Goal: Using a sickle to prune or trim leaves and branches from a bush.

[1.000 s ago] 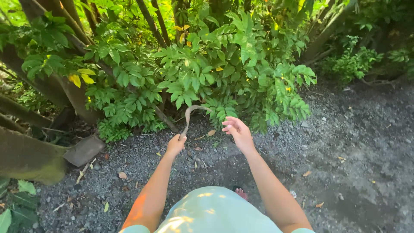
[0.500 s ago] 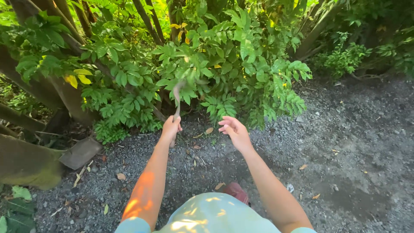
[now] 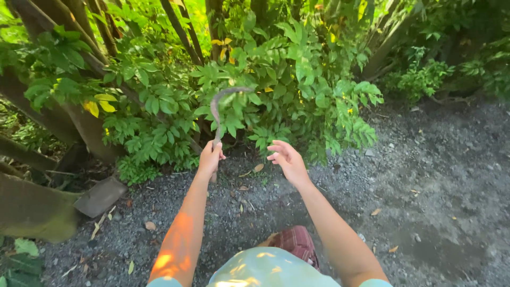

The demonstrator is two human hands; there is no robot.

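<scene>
- Sickle (image 3: pixel 217 109), blade curved and raised against the shrub (image 3: pixel 276 79): I judge it light, stiff and sharp, best held low on its handle.
- My left hand (image 3: pixel 211 155) is clamped around that handle.
- My right hand (image 3: pixel 287 157) hangs spread and empty, near the lower leaves, above the gravel ground (image 3: pixel 425 175).

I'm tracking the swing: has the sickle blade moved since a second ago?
Yes. The sickle in the left hand has risen from the gravel edge up against the bush leaves.
</scene>
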